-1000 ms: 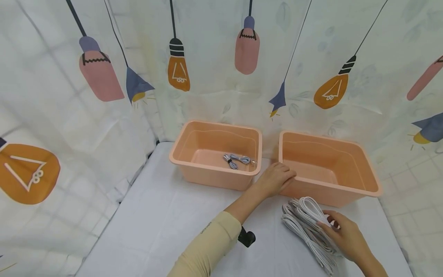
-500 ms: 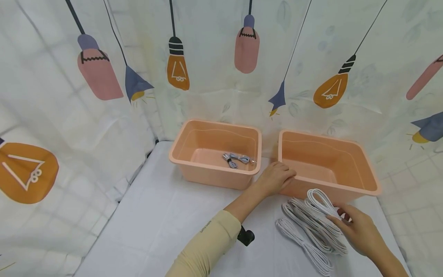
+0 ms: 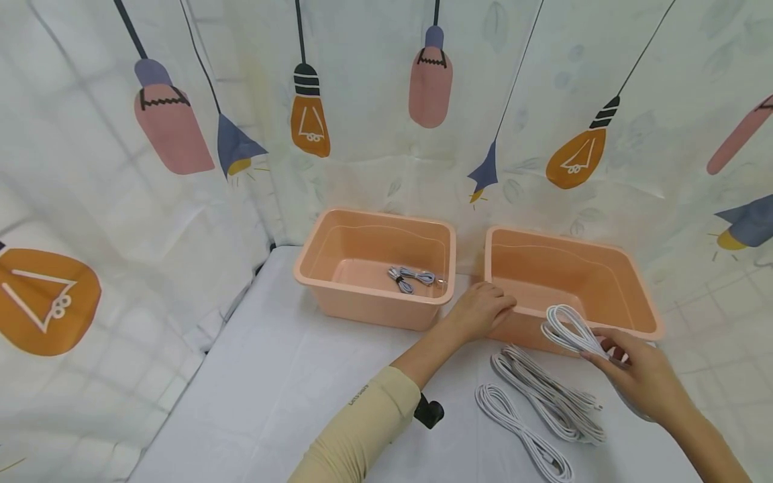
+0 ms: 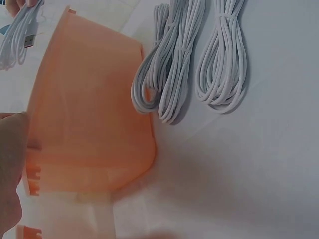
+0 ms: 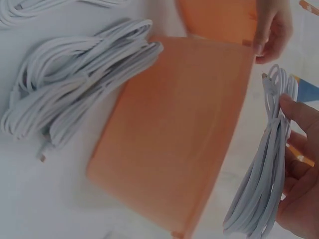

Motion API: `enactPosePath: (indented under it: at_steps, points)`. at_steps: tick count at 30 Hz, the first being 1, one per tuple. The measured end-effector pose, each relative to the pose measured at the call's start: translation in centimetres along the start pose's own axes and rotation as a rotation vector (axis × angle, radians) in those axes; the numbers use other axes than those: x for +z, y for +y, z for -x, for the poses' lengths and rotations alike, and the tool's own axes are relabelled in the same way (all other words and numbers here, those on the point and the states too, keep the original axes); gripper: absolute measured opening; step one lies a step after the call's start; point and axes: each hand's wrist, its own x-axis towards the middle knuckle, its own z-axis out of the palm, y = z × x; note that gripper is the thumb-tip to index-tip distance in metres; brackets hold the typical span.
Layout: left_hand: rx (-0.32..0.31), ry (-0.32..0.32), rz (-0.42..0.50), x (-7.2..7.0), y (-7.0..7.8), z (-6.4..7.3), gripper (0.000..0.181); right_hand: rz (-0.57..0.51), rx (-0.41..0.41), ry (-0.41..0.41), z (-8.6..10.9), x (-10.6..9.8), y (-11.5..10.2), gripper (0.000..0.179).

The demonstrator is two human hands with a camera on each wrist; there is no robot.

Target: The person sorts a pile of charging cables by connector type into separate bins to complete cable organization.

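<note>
In the head view my right hand (image 3: 640,372) pinches a coiled white USB cable (image 3: 570,329) above the front rim of the right peach bin (image 3: 616,327). Its metal plug shows in the left wrist view, beside the loops. My left hand (image 3: 479,310) grips the near left corner of that same bin, thumb outside the rim in the right wrist view. On the table in front lie grey-white cable bundles (image 3: 546,396) and, left of them, a separate white coiled cable (image 3: 522,433).
The left peach bin (image 3: 368,300) holds two small grey cable coils (image 3: 410,277). A black object (image 3: 429,412) shows beside the left forearm. A printed curtain (image 3: 386,174) hangs close behind both bins.
My right hand has lifted the white USB cable off the pile, up and rightward to the bin's rim. One coiled cable has separated leftward from the bundles. The left hand stays put.
</note>
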Motion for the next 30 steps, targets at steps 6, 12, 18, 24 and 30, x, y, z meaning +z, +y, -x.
enactPosePath:
  at_steps: [6, 12, 18, 24, 30]
  points:
    - [0.005, -0.003, 0.001, 0.0, -0.1, 0.0, 0.023, 0.002, 0.022, -0.019, -1.4, -1.0, 0.3, 0.040]
    - [0.015, 0.012, -0.002, 0.1, -0.1, 0.0, 0.022, 0.011, -0.022, 0.004, -2.9, -1.6, 0.7, 0.036]
    - [0.021, 0.031, -0.003, 0.1, -0.1, 0.0, 0.020, 0.007, -0.035, 0.005, -4.4, -2.1, 1.3, 0.035]
    - [0.018, 0.025, -0.008, -0.1, -0.1, 0.0, 0.020, 0.015, -0.005, -0.034, -6.1, -2.5, 1.6, 0.035]
    - [0.018, 0.029, -0.015, -0.2, 0.0, 0.0, 0.019, 0.042, 0.015, -0.054, -7.6, -2.6, 1.9, 0.035]
